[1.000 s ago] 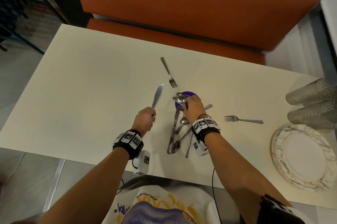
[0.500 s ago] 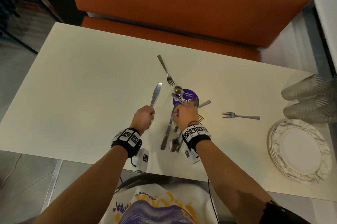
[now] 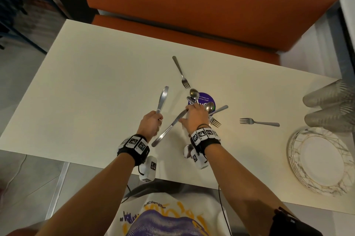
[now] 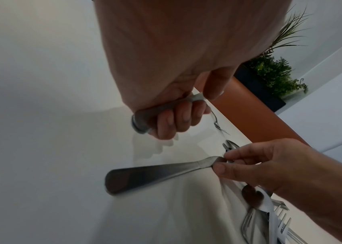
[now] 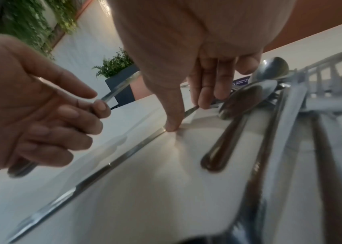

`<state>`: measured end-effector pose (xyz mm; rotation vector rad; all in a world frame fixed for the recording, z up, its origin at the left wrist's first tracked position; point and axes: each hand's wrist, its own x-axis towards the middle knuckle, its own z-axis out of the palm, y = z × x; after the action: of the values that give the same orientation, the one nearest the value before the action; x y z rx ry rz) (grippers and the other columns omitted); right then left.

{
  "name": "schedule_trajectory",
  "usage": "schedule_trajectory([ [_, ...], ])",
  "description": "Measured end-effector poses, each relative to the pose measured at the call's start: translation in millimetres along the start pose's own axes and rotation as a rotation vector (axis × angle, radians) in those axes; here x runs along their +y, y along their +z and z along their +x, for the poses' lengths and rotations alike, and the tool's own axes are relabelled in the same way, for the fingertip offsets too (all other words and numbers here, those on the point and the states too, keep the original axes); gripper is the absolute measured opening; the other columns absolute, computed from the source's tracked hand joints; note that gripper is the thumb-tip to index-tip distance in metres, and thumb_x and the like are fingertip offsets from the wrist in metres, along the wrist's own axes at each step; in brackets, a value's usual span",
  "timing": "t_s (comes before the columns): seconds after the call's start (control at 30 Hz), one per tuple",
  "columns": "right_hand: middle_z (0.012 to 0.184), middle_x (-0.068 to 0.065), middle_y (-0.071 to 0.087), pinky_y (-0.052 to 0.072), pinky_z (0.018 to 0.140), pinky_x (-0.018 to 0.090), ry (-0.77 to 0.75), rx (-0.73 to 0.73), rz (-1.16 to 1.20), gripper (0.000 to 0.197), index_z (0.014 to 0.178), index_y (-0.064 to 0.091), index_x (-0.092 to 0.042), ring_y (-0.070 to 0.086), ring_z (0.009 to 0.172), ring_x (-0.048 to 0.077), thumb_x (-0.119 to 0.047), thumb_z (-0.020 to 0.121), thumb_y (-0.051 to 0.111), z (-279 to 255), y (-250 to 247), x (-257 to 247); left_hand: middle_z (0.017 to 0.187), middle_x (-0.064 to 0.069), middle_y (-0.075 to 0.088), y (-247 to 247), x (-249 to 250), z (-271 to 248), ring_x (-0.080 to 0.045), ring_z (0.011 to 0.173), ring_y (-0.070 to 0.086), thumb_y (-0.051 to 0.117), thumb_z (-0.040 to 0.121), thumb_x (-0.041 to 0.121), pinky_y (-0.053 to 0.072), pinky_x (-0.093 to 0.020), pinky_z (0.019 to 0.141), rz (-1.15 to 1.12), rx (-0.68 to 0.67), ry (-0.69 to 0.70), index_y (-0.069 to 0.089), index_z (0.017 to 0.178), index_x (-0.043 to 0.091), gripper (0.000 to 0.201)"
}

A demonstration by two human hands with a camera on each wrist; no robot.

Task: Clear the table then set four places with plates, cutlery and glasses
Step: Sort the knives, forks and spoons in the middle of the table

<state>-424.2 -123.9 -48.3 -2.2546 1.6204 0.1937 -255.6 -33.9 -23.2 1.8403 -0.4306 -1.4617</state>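
Left hand (image 3: 150, 123) grips one knife (image 3: 162, 99) (blade up); right hand (image 3: 195, 120) pinches a second knife (image 3: 169, 129).

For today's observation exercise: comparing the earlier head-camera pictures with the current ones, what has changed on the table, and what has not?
The right hand has pinched a knife by its blade and swung its handle out leftward, away from the cutlery pile. The left hand still grips its own knife, blade up. The two lone forks, plates and cups stayed put.
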Motion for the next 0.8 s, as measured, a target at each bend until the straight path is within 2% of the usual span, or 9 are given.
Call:
schedule_trajectory([
  [0.1,0.125,0.004,0.059,0.045,0.104,0.043,-0.004,-0.029,0.058,0.051,0.122,0.062,-0.016,0.053,0.119,0.023,-0.047,0.084,0.075,5,-6,-2,0.062,0.004,0.044,-2,-3,0,-0.010,0.043,0.034,0.049,0.094,0.017,0.027,-0.020,0.037,0.027,0.004,-0.017,0.054,0.084,0.015,0.012],
  [0.23,0.110,0.002,0.059,0.050,0.094,0.036,-0.040,-0.083,0.238,0.033,0.108,0.065,-0.015,0.055,0.104,0.020,-0.025,0.081,0.081,9,-7,-3,0.068,0.000,0.046,-4,-9,3,-0.014,0.049,0.036,0.050,0.094,0.016,0.028,-0.020,0.037,0.036,-0.001,-0.018,0.054,0.087,0.013,0.009],
  [0.33,0.102,0.001,0.058,0.051,0.090,0.033,-0.135,-0.143,0.329,0.032,0.110,0.065,-0.010,0.054,0.095,0.016,-0.011,0.081,0.079,10,-7,-7,0.070,-0.002,0.048,-5,-11,5,-0.014,0.048,0.037,0.051,0.093,0.018,0.029,-0.022,0.038,0.049,0.007,-0.015,0.054,0.086,0.014,0.009],
  [0.43,0.100,0.003,0.060,0.051,0.084,0.026,-0.153,-0.124,0.410,0.031,0.112,0.066,-0.008,0.055,0.089,0.013,-0.001,0.083,0.073,7,-6,-8,0.065,-0.001,0.050,-5,-11,5,-0.014,0.046,0.038,0.053,0.091,0.015,0.029,-0.021,0.036,0.091,0.021,-0.001,0.054,0.083,0.013,0.009],
  [0.53,0.103,0.002,0.061,0.053,0.086,0.031,-0.017,-0.039,0.407,0.023,0.110,0.064,-0.013,0.057,0.092,0.015,-0.012,0.088,0.070,2,-2,-9,0.062,0.001,0.050,-6,-13,6,-0.014,0.045,0.038,0.054,0.090,0.014,0.028,-0.021,0.036,0.107,0.025,0.013,0.055,0.082,0.011,0.008],
  [0.6,0.109,0.001,0.058,0.051,0.089,0.034,0.087,-0.055,0.379,0.031,0.113,0.058,-0.016,0.055,0.099,0.017,-0.025,0.087,0.074,-2,3,-13,0.060,0.003,0.051,-7,-15,7,-0.015,0.045,0.040,0.055,0.090,0.015,0.029,-0.021,0.036,0.124,0.030,0.009,0.057,0.081,0.011,0.009],
  [0.67,0.113,0.002,0.056,0.051,0.093,0.038,0.128,-0.099,0.369,0.037,0.114,0.056,-0.017,0.055,0.104,0.020,-0.030,0.086,0.076,-3,7,-17,0.058,0.004,0.053,-9,-18,9,-0.016,0.048,0.042,0.056,0.089,0.017,0.033,-0.023,0.042,0.128,0.037,0.003,0.058,0.079,0.013,0.011],
  [0.73,0.115,0.004,0.057,0.052,0.094,0.039,0.116,-0.103,0.380,0.036,0.114,0.056,-0.016,0.055,0.107,0.021,-0.029,0.086,0.075,-1,9,-23,0.059,0.004,0.055,-11,-20,9,-0.019,0.052,0.045,0.057,0.085,0.020,0.036,-0.027,0.050,0.109,0.050,0.003,0.059,0.076,0.014,0.011],
  [0.8,0.116,0.006,0.058,0.051,0.095,0.038,0.061,-0.106,0.402,0.032,0.115,0.059,-0.013,0.055,0.109,0.023,-0.020,0.087,0.072,3,10,-30,0.063,0.001,0.057,-15,-20,7,-0.019,0.053,0.046,0.057,0.084,0.019,0.036,-0.027,0.050,0.092,0.066,0.009,0.059,0.076,0.013,0.011],
])
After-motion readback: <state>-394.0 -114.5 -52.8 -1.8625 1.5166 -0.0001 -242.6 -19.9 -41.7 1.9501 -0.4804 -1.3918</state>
